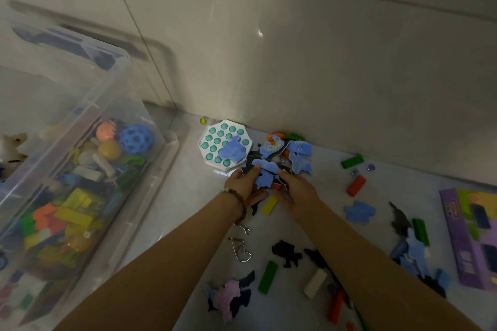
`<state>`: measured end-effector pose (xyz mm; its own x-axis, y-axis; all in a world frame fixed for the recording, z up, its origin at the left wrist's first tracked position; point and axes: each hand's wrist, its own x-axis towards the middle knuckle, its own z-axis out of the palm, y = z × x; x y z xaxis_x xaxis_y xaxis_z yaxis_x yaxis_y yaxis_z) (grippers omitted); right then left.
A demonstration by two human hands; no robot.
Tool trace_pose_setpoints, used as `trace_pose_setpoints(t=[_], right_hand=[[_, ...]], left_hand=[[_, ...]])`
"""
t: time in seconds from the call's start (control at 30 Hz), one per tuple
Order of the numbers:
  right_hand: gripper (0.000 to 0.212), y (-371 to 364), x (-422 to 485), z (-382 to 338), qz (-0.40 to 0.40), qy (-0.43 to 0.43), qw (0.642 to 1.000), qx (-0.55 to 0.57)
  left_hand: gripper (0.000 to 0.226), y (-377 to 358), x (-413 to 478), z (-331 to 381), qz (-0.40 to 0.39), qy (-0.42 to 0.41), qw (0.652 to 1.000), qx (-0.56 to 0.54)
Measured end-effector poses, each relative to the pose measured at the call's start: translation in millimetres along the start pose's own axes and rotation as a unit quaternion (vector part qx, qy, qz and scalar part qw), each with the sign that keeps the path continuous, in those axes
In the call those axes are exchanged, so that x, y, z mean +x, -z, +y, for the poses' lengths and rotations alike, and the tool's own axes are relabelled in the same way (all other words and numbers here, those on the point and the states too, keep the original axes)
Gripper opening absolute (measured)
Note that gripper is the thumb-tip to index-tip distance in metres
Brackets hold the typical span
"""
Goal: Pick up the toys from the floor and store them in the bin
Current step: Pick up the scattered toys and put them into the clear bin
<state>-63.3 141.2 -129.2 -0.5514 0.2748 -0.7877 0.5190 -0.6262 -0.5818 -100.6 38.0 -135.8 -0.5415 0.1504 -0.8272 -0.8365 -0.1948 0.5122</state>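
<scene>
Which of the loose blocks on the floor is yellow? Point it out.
The yellow block lying between the two wrists, just below the hands, beside the left hand. The other loose blocks are green, red or white.

The scene was dim and slightly grainy, with a cool greyish cast. A soft pool of light fell on the glossy wall (295,75) just above the floor (188,196), and one small bright glint showed higher on it. The clear bin (80,142) at left threw a faint, blurred reflection on the wall. Wide-angle distortion bent the wall's straight lines, and the forearms at the bottom edge looked stretched and soft.
</scene>
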Motion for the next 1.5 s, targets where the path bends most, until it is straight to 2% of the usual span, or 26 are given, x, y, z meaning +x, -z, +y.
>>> trace_pose_setpoints(t=[0.23,0.4,0.57,0.67,0.83,0.97,1.07,1.13,1.23,1.3,1.4,1.5], right_hand=[[0.039,5,-16,3,-0.006,0.064,0.996,-0.058],[0.045,-5,-55,-23,-0.013,0.087,0.995,-0.051],[0.027,-49,-125,-78,-0.102,0.154,0.976,-0.116],[0.028,-96,-167,-99,-0.166,0.152,0.965,-0.131],[0.028,-195,-214,-84,-0.261,0.126,0.945,-0.153],[0.025,-262,-227,-43,-0.291,0.051,0.937,-0.187],[0.026,-288,-223,-22,-0.304,0.038,0.925,-0.225],[0.025,-295,-215,-18,-0.287,0.057,0.919,-0.263],[0.029,-286,-203,-29,-0.251,0.119,0.902,-0.331],[0.033,-271,-197,-45,-0.262,0.152,0.894,-0.330],[0.029,-239,-187,-74,-0.262,0.172,0.905,-0.288],[0.031,-199,-174,-102,-0.245,0.189,0.909,-0.280]], left_hand=[[0.041,0,-12,-2,-0.006,-0.026,1.000,0.003],[0.019,-2,-56,20,-0.049,-0.074,0.996,-0.006],[0.028,9,-126,90,-0.081,-0.134,0.988,0.011],[0.020,37,-172,140,-0.082,-0.176,0.981,0.012],[0.022,127,-226,207,-0.022,-0.226,0.973,0.050],[0.019,203,-241,226,0.044,-0.176,0.981,0.070],[0.018,241,-238,225,0.082,-0.145,0.985,0.036],[0.030,256,-230,224,0.116,-0.151,0.979,0.068],[0.053,262,-219,225,0.180,-0.216,0.940,0.190],[0.052,251,-216,229,0.164,-0.255,0.927,0.221],[0.050,217,-214,235,0.128,-0.304,0.909,0.256],[0.036,166,-214,234,0.068,-0.339,0.901,0.262]])
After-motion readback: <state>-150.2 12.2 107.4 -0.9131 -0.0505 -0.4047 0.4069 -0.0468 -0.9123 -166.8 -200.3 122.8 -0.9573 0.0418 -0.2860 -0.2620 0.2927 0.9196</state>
